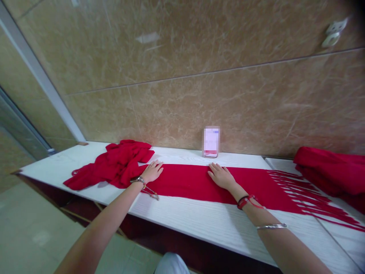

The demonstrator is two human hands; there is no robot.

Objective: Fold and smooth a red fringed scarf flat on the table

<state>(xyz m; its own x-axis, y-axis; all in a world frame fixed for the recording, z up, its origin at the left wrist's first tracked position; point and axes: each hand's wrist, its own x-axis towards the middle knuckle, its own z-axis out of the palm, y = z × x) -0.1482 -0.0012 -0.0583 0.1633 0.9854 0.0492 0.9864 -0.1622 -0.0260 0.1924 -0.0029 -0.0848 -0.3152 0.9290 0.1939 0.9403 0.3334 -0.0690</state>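
Observation:
A long red scarf (188, 182) lies stretched flat along a white table (199, 220), its fringe (308, 198) trailing to the right. My left hand (152, 171) rests flat on the scarf's left part, fingers spread, beside the bunched-up end (114, 165). My right hand (221, 176) presses flat on the middle of the scarf, fingers stretched out. Neither hand grips anything. A bracelet sits on my left wrist; a red cord and a metal bangle are on my right forearm.
A small blurred card (211, 142) stands against the marble wall (199, 76) behind the scarf. More red cloth (330, 167) is piled at the far right on an adjoining table. The floor lies below at the left.

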